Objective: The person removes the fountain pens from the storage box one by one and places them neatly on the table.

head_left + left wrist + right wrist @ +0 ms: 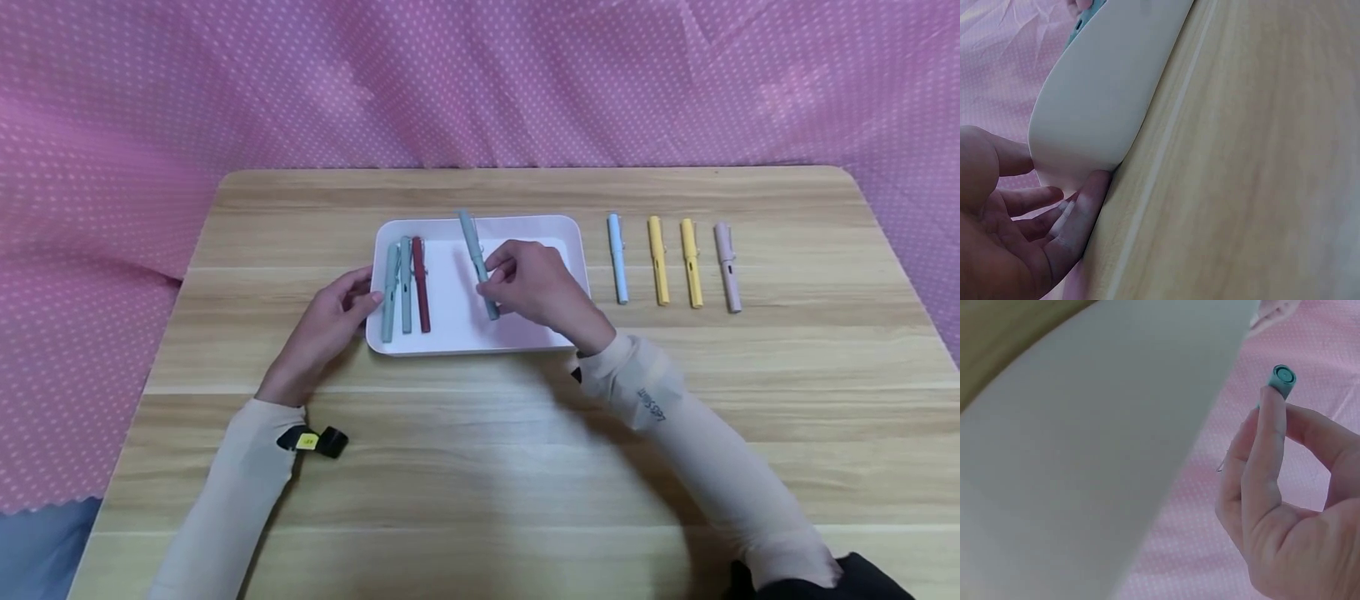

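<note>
Beneath the right hand (536, 285), which pinches a green pen (472, 246), the head view shows a tray (450, 292) the left hand (328, 315) grips. Left wrist: the left hand clasps the tray's end. Right wrist: the green pen's end pokes from the right hand.

Place: staged tabletop setup — room type unclear | Signs: wood-grain table (480, 483), pink polka-dot cloth (480, 83) draped behind it

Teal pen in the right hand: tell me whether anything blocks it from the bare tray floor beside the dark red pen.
Nothing visible does. The right hand holds the teal pen above the tray, whose floor just right of the dark red pen is bare; the hand hides part further right.
</note>
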Demonstrator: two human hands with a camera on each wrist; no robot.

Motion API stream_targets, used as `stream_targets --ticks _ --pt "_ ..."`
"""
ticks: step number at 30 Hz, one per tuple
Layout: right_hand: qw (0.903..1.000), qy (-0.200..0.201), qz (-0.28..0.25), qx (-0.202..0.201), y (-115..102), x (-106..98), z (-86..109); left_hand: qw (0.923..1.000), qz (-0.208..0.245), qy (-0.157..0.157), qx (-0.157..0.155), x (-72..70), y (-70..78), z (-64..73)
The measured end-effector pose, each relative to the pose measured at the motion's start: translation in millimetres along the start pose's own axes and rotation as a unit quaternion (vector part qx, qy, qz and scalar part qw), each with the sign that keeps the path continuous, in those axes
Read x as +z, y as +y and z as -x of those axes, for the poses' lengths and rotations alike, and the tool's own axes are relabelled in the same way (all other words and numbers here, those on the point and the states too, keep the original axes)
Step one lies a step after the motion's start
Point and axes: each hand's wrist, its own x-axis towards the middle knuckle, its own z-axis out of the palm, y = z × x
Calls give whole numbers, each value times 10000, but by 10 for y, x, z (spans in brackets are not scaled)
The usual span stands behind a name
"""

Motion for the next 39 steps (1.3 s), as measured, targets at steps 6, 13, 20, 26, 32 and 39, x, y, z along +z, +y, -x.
stream_targets --ticks 6,13,20,26,32,39 --pt "9994 140 -293 112 84 -202 139 9999 -63 29 128 0 5 -7" --pt "9967 461 -618 257 248 -438 293 9999 -66 19 149 0 -21 -20" --pt "9977 535 -279 317 402 -639 468 9999 -108 20 120 -27 -70 12" --pt "9970 665 88 378 549 -750 630 9998 -85 11 161 -24 -76 12" --pt "9965 631 72 548 711 -794 789 9998 -94 -5 162 -9 -70 -9" --pt "9959 495 308 684 919 -814 956 9998 -104 30 179 2 -69 -29"
